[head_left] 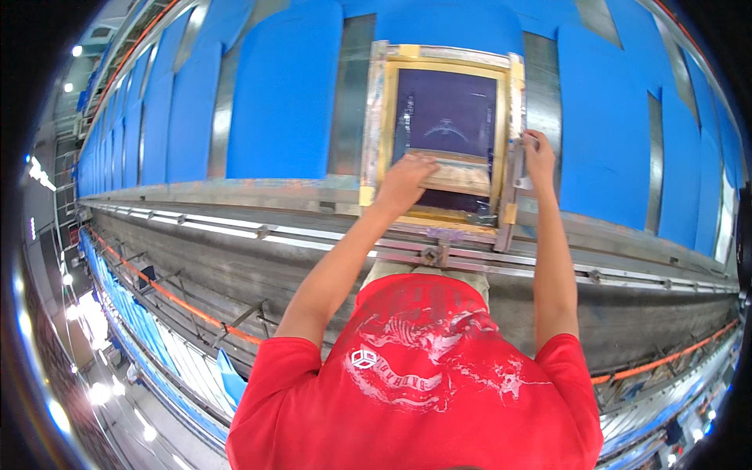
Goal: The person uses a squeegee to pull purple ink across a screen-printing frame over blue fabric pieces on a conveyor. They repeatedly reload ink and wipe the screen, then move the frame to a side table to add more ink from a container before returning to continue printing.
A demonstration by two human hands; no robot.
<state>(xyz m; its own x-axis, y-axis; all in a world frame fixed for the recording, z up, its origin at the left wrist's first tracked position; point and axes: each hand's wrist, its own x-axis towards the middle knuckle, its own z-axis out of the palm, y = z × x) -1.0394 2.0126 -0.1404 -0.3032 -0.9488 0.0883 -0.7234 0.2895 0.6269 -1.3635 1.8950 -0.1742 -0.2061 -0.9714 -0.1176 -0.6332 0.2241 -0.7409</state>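
A screen-printing frame (389, 110) with yellow-taped edges lies on the long table in front of me. Its dark purple mesh (446, 94) carries a small pale arched design. Across the lower part of the mesh rests a wooden squeegee (462, 179). The fingers of my left hand (406, 185) are closed over its left end. At the frame's right side, my right hand (540, 160) is closed around a light-coloured grip or edge piece, partly hidden by the fingers. What lies beneath the frame is hidden.
Blue fabric pieces (286, 94) lie in rows along the metal table (352, 102), on both sides of the frame. A metal rail (305, 241) with clamps runs along the near edge. Behind me, another rack with an orange bar (196, 313) and blue pieces stands across the aisle.
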